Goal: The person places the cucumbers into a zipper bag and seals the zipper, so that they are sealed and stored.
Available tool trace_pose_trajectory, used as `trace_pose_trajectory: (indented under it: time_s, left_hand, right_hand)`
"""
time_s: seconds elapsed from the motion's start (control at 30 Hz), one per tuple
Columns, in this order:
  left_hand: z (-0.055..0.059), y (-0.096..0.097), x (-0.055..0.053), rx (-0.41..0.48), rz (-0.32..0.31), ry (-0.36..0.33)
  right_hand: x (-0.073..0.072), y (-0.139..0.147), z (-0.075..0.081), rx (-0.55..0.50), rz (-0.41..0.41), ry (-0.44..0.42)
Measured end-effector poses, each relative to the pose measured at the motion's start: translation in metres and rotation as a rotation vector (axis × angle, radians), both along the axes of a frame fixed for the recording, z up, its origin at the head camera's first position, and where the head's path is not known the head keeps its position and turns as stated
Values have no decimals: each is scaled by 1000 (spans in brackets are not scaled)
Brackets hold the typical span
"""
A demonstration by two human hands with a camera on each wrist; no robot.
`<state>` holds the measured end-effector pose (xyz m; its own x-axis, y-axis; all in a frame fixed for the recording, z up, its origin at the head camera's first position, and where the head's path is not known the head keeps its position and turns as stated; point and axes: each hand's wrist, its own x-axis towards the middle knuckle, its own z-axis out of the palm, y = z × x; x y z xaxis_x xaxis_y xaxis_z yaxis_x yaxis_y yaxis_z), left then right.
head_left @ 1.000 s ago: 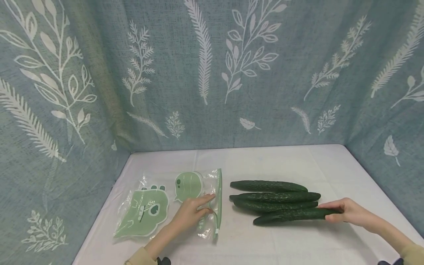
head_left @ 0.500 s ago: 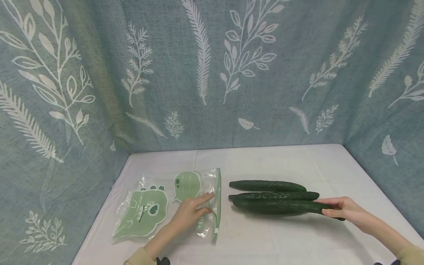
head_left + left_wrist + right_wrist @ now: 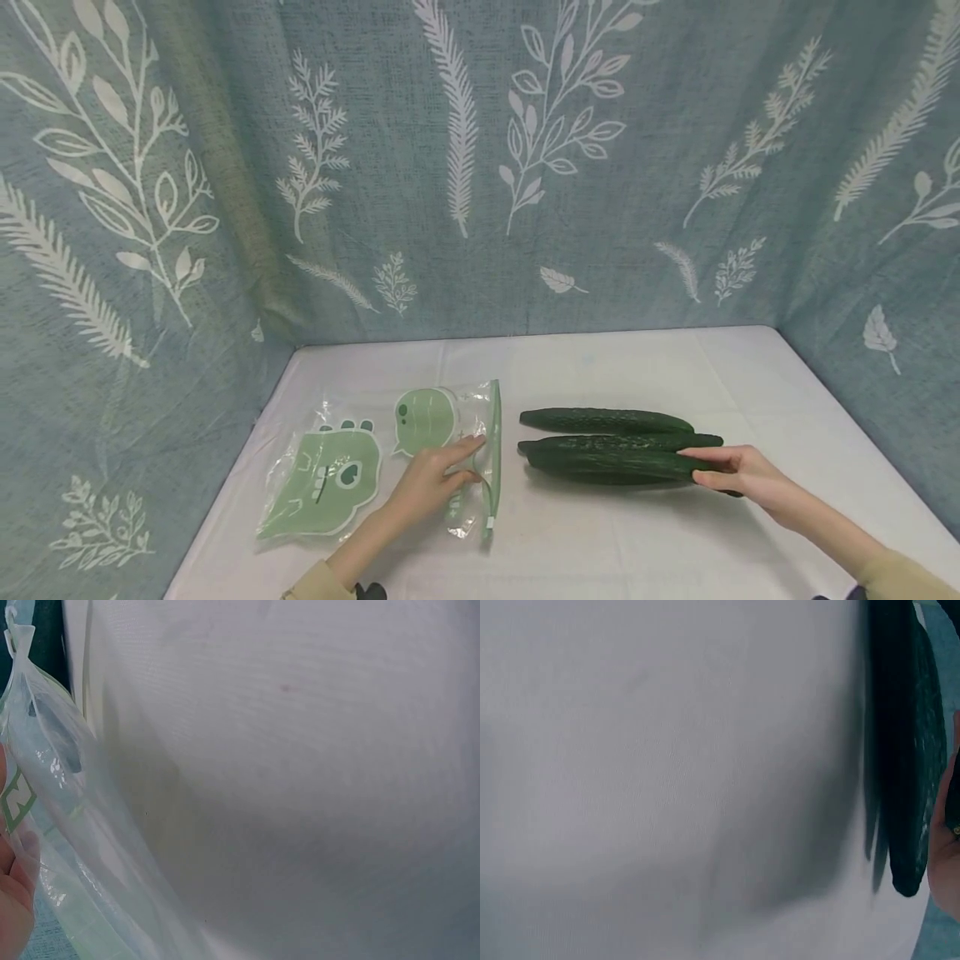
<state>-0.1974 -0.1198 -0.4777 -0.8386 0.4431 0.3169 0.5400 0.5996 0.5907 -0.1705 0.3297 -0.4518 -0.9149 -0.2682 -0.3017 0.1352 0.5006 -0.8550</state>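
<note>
A clear zip bag (image 3: 427, 421) with green dinosaur prints lies flat on the left. My left hand (image 3: 429, 483) pinches its film near the green zip edge; in the left wrist view the clear film (image 3: 90, 817) is lifted and partly covers the fingers. To the right, my right hand (image 3: 738, 477) grips a dark green cucumber (image 3: 622, 463) near its right end, thumb in front. That cucumber lies over another one, largely hidden beneath it. Behind them are a second-row cucumber (image 3: 585, 444) and a back cucumber (image 3: 607, 420), roughly parallel.
A white cloth covers the table (image 3: 600, 550). Blue-green curtains (image 3: 375, 167) with white leaf prints stand along the back and both sides. Light sleeves (image 3: 900, 575) show at the lower edge.
My right hand has brought the front cucumber back and left over its neighbour, then shifted leftward along it. The left hand and the bag have stayed put.
</note>
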Motion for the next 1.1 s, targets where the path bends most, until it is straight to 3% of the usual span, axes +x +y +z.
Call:
trace_pose_trajectory:
  time_s: [1.1]
  left_hand:
    - [-1, 1, -1, 16, -27, 67]
  right_hand:
    - [-2, -73, -12, -87, -126, 14]
